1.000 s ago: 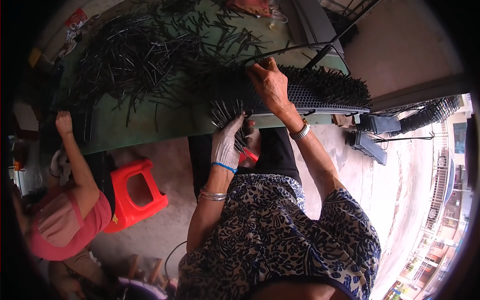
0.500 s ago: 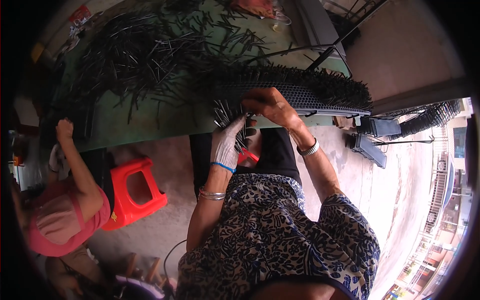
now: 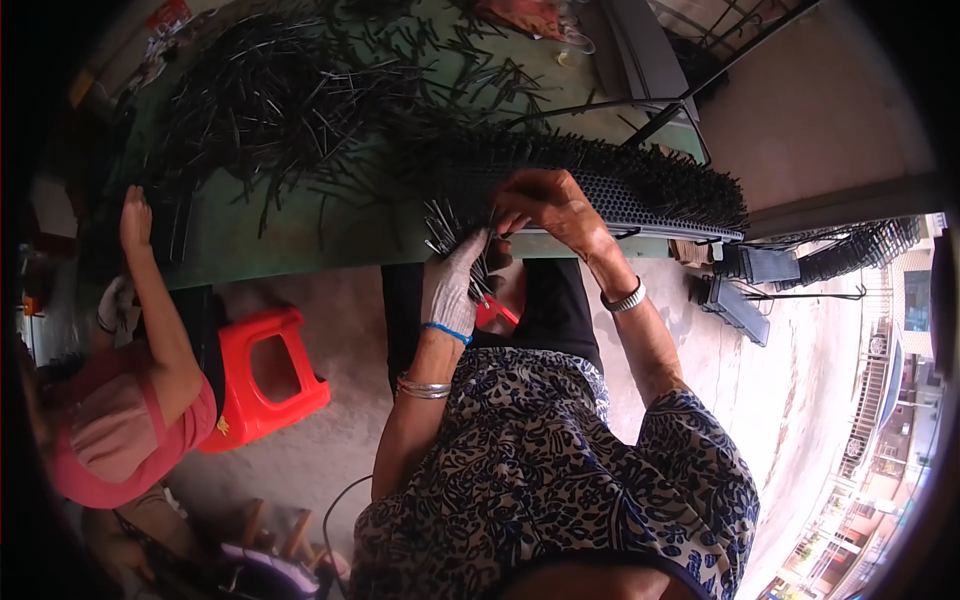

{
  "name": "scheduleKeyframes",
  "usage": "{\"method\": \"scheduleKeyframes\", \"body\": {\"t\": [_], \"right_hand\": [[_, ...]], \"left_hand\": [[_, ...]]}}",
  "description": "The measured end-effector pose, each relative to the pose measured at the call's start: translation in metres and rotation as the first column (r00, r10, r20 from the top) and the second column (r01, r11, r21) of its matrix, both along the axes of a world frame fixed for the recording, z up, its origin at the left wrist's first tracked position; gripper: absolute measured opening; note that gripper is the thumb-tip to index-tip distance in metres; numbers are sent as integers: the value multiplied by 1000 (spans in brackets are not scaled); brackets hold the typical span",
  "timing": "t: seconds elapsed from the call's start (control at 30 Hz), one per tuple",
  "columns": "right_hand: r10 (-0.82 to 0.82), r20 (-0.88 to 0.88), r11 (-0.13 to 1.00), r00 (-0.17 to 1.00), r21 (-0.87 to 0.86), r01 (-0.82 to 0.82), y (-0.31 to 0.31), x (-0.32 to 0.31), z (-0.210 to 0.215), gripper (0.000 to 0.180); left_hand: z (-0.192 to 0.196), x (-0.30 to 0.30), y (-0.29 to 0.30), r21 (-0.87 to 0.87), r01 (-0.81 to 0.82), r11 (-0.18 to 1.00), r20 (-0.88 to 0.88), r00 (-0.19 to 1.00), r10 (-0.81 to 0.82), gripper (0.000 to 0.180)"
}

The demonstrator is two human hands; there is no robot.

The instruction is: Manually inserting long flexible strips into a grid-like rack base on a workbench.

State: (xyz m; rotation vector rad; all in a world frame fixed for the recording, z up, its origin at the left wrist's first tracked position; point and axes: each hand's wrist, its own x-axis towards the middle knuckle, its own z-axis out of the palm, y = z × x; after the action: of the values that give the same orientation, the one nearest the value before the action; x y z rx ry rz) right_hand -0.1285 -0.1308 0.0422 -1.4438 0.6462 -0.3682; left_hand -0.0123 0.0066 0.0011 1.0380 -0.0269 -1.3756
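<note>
Seen from above, a person in a dark blue and cream patterned shirt (image 3: 560,450) works at the near edge of a green tabletop (image 3: 300,240). The left hand (image 3: 450,285), in a pale knitted glove with a blue cuff, is closed around a bundle of thin black strips (image 3: 440,228), whose ends fan out above the thumb and poke out below the fist. The bare right hand (image 3: 555,210) is beside the left thumb, fingers bent toward it; whether they pinch a strip cannot be told. The right wrist wears a metal watch (image 3: 627,295), the left wrist silver bracelets (image 3: 423,388). Just behind the right hand, and partly hidden by it, a long dark panel (image 3: 625,205) full of small holes lies along the tabletop's edge, reaching to the right. Rows of short black bristles (image 3: 670,178) stand upright along its far side. Farther back on the left spreads a large tangled heap of loose strips (image 3: 280,100), with others scattered toward the far edge, near a red cloth (image 3: 525,15). On the floor, left of the person's legs, is a red plastic stool (image 3: 262,425). Beyond it a co-worker in pink (image 3: 110,440) has one bare hand (image 3: 137,215) raised at the tabletop.
</note>
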Motion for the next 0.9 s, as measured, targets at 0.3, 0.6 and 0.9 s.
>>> {"method": "scheduleKeyframes", "body": {"t": [0.3,0.6,0.9], "right_hand": [[-361,174,787,916,-470,399,-7,38,1,11],[-321,178,581,930,-739,342,-12,55,-12,9],[-241,82,537,967,-819,203,-25,49,-1,11]], "left_hand": [[3,-4,-8,27,-25,999,-206,978,30,22],[-20,-1,-2,54,-84,995,-172,981,92,20],[-26,0,-1,52,-82,995,-162,983,89,16]]}}
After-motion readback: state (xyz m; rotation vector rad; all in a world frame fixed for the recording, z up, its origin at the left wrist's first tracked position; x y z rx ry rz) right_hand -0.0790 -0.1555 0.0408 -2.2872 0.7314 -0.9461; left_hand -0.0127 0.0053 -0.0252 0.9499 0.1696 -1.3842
